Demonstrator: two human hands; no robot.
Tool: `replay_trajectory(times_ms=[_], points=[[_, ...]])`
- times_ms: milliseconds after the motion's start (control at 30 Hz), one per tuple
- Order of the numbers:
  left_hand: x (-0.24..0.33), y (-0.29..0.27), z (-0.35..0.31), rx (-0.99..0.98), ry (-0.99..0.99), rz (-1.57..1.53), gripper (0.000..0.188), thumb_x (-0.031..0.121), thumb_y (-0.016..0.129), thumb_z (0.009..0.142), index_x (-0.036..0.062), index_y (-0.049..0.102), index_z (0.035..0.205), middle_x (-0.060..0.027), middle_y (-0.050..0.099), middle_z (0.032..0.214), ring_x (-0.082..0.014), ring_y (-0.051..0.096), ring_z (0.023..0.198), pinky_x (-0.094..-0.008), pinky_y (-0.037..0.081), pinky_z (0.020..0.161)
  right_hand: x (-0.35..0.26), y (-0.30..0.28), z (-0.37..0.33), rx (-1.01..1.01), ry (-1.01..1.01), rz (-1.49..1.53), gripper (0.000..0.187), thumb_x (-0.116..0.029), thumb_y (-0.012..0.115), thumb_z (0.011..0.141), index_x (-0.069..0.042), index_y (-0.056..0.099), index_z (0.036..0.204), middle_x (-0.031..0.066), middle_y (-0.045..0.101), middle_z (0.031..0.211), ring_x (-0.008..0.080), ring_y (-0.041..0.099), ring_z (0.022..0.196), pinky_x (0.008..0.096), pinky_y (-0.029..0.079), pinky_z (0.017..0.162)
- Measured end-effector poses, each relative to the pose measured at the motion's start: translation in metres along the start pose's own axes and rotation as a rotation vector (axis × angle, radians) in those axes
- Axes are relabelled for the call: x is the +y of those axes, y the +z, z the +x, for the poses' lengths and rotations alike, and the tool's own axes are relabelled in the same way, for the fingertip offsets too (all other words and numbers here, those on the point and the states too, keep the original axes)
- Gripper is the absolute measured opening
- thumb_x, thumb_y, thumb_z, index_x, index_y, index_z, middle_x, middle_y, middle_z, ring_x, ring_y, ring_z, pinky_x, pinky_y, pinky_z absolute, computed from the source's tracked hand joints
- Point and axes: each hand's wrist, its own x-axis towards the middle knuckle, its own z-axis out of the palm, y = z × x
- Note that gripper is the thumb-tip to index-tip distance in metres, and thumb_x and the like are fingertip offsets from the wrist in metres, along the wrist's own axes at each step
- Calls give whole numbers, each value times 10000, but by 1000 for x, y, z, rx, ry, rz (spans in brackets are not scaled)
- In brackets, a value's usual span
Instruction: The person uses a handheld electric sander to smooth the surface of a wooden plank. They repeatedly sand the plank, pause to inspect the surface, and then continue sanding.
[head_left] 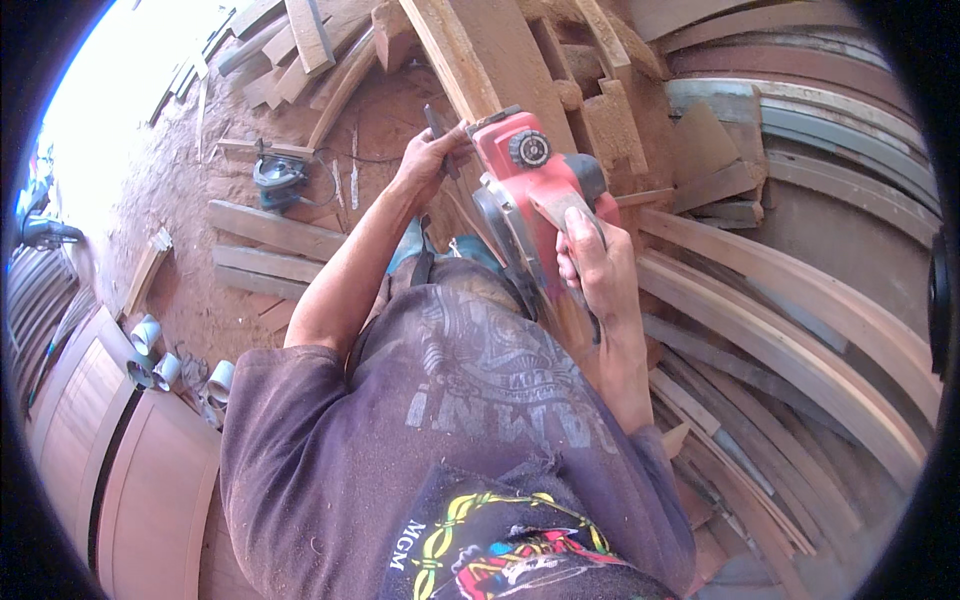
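Note:
My right hand (592, 258) is wrapped round the rear handle of a red electric planer (515, 135). A round black knob tops the planer's front end. The tool rests along a long wooden board (455, 60) that runs away from me. My left hand (430, 160) is closed beside the planer's front, at the board's left side. A dark narrow piece (436, 122) sticks out by its fingers; what exactly they grip is partly hidden.
A teal circular saw (280, 178) lies on the dusty floor at left, near loose planks (275, 228). Long curved boards (800, 320) are stacked at right. Wooden panels (155, 480) and several pale rolls (167, 370) are at lower left. Wood blocks (612, 125) stand beyond the planer.

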Motion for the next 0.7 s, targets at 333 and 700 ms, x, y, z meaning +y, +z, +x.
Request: replay_trajectory(times_ms=[333,700], points=[[13,6,-6,-22,4,47,202,173,756,977,46,684,1118,-36,732,964,-126,675,807,-304,523,683,-66,45,80,9,-50,25,492,-482,603,1071,-99,603,763,-71,511,638,23,466,528,230,340,468],[60,17,-28,-112,38,372,752,258,941,820,-10,477,1348,-118,655,1192,-196,652,1045,-329,542,875,-154,98,181,-19,-167,31,522,-488,645,1030,-21,775,837,-36,564,646,41,516,517,244,391,459]])
